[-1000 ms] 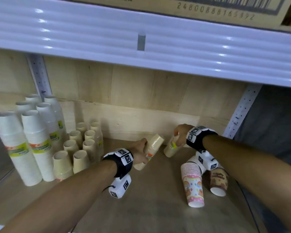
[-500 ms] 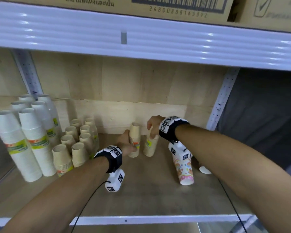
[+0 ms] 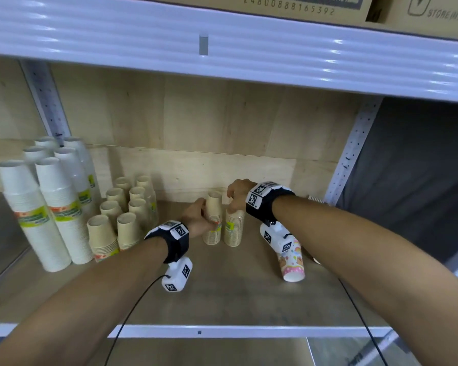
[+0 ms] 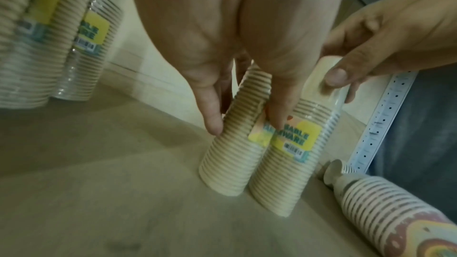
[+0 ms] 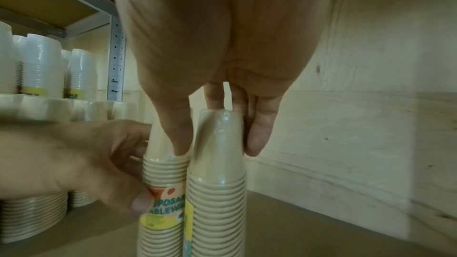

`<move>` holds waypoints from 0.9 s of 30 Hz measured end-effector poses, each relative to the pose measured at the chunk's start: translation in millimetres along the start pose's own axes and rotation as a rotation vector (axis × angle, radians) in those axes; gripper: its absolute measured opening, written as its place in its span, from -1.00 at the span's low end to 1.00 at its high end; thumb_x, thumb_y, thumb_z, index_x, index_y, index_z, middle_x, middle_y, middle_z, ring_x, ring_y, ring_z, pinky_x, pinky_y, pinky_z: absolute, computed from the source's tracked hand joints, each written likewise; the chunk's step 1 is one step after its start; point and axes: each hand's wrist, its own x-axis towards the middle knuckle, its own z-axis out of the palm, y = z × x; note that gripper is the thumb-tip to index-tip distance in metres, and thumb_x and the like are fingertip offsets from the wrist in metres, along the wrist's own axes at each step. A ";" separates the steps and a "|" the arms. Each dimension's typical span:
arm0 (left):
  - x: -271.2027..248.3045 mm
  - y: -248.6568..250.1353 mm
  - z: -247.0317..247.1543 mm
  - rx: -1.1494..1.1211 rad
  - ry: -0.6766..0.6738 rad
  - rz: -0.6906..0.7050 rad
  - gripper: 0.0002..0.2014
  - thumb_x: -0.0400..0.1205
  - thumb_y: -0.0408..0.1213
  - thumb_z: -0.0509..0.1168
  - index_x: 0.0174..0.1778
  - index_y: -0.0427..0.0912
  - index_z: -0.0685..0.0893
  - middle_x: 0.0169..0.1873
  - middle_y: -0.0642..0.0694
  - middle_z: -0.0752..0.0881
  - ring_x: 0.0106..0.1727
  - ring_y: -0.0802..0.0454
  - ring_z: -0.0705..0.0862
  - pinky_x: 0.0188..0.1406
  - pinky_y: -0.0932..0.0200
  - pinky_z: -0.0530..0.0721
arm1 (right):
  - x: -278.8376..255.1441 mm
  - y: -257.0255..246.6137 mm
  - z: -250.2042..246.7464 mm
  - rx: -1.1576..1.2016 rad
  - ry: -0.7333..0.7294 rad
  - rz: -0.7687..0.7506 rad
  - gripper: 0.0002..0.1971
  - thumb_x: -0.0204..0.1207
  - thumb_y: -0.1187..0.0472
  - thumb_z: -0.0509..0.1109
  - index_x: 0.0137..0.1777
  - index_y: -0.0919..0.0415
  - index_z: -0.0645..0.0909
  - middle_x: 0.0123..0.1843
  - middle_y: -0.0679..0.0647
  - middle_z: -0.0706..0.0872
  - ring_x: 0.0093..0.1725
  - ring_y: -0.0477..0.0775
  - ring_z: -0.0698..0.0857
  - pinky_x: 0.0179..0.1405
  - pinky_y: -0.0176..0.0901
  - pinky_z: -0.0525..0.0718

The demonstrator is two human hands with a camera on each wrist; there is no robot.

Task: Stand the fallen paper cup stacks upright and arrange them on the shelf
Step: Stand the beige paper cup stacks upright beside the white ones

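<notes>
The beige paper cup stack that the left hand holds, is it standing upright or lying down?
Upright. The beige paper cup stack stands with its wide rim on the wooden shelf board, closed base upward, while the left hand grips its side.

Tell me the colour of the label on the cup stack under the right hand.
Yellow label with teal lettering, clearest in the left wrist view.

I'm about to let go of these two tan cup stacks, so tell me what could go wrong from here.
1. The left tan stack and right tan stack stand touching; releasing the left hand or right hand unevenly could topple both.
2. The right forearm passes over the patterned cup stack lying on the shelf; withdrawing might roll it toward the front edge.
</notes>
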 end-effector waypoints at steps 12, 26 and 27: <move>2.6 56.6 -26.8 0.123 0.088 0.084 -0.65 0.50 -0.04 0.47 0.14 -0.13 0.75 0.03 -0.04 0.76 0.05 -0.03 0.72 0.00 0.14 0.68 | 10.5 -9.6 -3.2 -0.127 0.111 0.117 -0.72 0.34 0.14 0.54 -0.42 0.21 0.51 -0.46 0.05 0.58 -0.50 0.03 0.58 -0.48 -0.29 0.50; -1.9 72.2 -31.1 0.264 0.009 0.110 -0.63 0.59 -0.17 0.33 0.31 -0.12 0.70 0.23 -0.13 0.71 0.17 -0.07 0.67 0.01 0.18 0.59 | 8.9 -11.7 -7.9 -0.137 0.060 0.107 -0.76 0.35 0.16 0.45 -0.45 0.18 0.50 -0.46 0.05 0.59 -0.45 0.07 0.59 -0.42 -0.22 0.50; -2.4 74.0 -31.7 0.277 0.006 0.111 -0.64 0.59 -0.18 0.34 0.31 -0.14 0.70 0.23 -0.13 0.71 0.17 -0.07 0.67 0.01 0.18 0.59 | 10.9 -12.4 -7.9 -0.141 0.034 0.107 -0.77 0.33 0.17 0.43 -0.48 0.17 0.50 -0.48 0.05 0.57 -0.45 0.08 0.57 -0.40 -0.19 0.50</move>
